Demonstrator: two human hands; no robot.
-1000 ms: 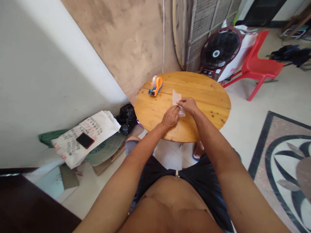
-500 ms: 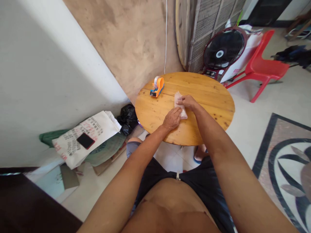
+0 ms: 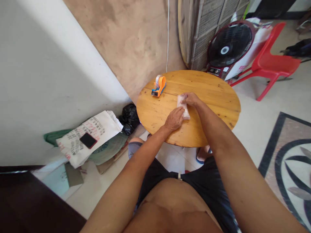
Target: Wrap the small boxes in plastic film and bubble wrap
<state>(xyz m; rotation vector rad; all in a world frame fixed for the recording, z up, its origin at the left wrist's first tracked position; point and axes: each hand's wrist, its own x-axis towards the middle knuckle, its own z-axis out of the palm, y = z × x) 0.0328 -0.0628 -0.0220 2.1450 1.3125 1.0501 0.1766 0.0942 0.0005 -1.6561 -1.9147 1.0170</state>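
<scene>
Packet (image 3: 180,100) lies on the round table (image 3: 213,100). Right hand (image 3: 191,99) holds the packet's far end with thumb and fingers; left hand (image 3: 174,118) touches its left side, but whether it grips, I cannot tell.

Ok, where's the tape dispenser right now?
In the head view, the tape dispenser sits on the wooden table, far left, beyond the left hand and left of the pale packet.

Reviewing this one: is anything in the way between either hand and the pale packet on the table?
Nothing visible is. The left hand touches the near part of the pale packet, and the right hand is on its far end. The tape dispenser stands off to the left, not between them.
</scene>
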